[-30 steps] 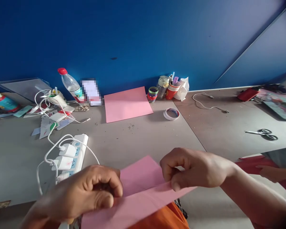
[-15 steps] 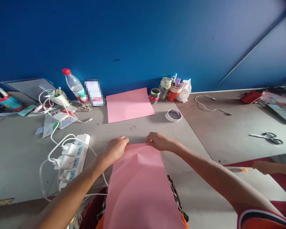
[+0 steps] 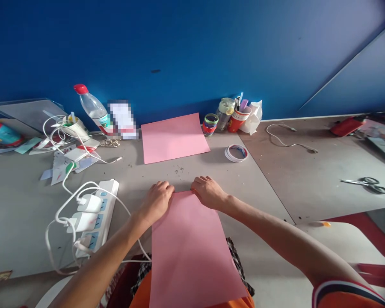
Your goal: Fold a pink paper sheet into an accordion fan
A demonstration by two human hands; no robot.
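A long pink paper sheet (image 3: 192,244) lies stretched from the table's front edge over my lap. My left hand (image 3: 158,200) pinches its far left corner with curled fingers. My right hand (image 3: 207,192) grips the far right corner the same way. Both hands rest on the grey table (image 3: 25,214), close together at the sheet's far edge.
A second pink sheet (image 3: 173,137) lies near the blue wall. A white power strip (image 3: 94,216) with chargers and cables sits left. A tape ring (image 3: 236,153), cups (image 3: 239,119), a bottle (image 3: 91,108), scissors (image 3: 365,184) and a loose cable (image 3: 290,139) lie around.
The sheet, held folded close to me a second ago, now lies spread flat. Both hands moved out to its far corners and drew slightly closer. The other person's hand at right left the view.
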